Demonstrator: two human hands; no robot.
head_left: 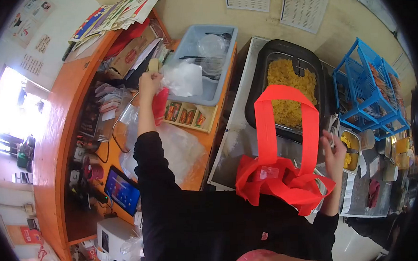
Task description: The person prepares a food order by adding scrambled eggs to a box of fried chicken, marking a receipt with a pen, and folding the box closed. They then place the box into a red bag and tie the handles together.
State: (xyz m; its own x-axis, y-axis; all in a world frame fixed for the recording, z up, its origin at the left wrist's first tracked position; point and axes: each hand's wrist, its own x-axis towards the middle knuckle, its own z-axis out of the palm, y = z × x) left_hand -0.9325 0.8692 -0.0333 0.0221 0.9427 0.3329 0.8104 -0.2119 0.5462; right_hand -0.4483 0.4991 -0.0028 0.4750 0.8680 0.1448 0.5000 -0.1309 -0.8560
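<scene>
My left hand [150,84] is stretched out over the orange counter, its fingers closed together beside a beige block [153,65] and a crumpled white plastic bag [185,79]. I cannot tell what is between those fingers; a red piece of material [160,106] hangs or lies just below them. Close to my body stands a red tote bag [273,174], its handles upright and overlapping a black tray [257,97] of yellow rice [288,112]. My right hand [334,152] is beside the bag's right handle, fingers apart.
A blue-grey tub [181,49] with clear containers stands at the back, near a wooden box [208,123] of small packets. Clear plastic [182,153] covers part of the counter, near a tablet [121,191]. On the right are a blue rack [358,94] and a metal pan [356,146].
</scene>
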